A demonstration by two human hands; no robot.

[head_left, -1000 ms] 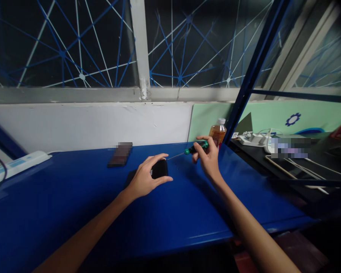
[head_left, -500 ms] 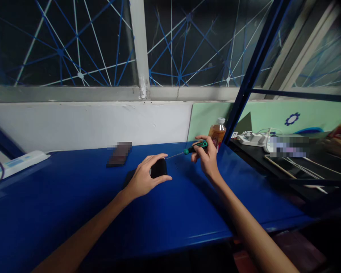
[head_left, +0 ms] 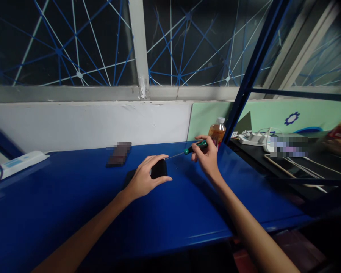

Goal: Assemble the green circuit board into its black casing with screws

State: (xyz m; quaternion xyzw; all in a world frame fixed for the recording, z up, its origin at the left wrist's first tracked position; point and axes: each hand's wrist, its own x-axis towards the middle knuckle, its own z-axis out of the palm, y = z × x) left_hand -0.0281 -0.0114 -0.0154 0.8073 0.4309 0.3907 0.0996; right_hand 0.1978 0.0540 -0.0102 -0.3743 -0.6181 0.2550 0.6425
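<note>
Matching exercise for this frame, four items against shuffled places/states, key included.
1. screwdriver
2. black block
3. bottle
4. gear symbol

A. upright, with a white cap
B. flat on a green panel
C. held in the right hand
D. gripped in the left hand

Pairs: 1-C, 2-D, 3-A, 4-B

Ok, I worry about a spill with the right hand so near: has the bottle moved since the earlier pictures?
No: judged against the blue post, the bottle shows no shift either way and stands upright behind the right hand.
</note>
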